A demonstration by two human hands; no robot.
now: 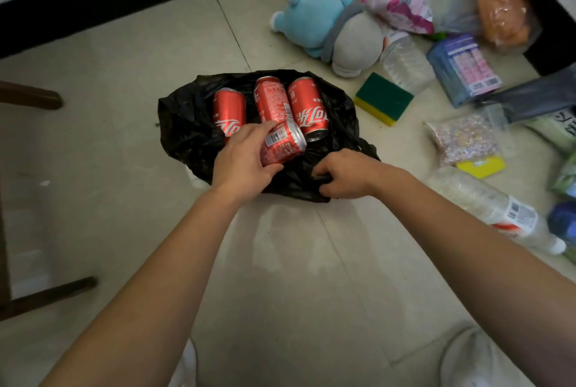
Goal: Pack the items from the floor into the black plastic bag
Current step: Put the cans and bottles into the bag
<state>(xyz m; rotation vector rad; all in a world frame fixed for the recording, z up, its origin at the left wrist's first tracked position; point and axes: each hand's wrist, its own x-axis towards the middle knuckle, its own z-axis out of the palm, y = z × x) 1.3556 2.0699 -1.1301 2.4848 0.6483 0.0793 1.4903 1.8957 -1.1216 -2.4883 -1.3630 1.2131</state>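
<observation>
Gripping red can [283, 145] in left hand [241, 162] fingers over black bag [187, 134]; right hand [346, 176] fingers pinch bag edge

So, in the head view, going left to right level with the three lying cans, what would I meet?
Dark wooden leg → black plastic bag's left edge → left red can → middle red can → right red can → green-and-yellow sponge → blue packet.

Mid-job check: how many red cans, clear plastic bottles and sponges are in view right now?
Red cans: 4 (one held in the left hand)
Clear plastic bottles: 2
Sponge: 1
Total: 7
</observation>
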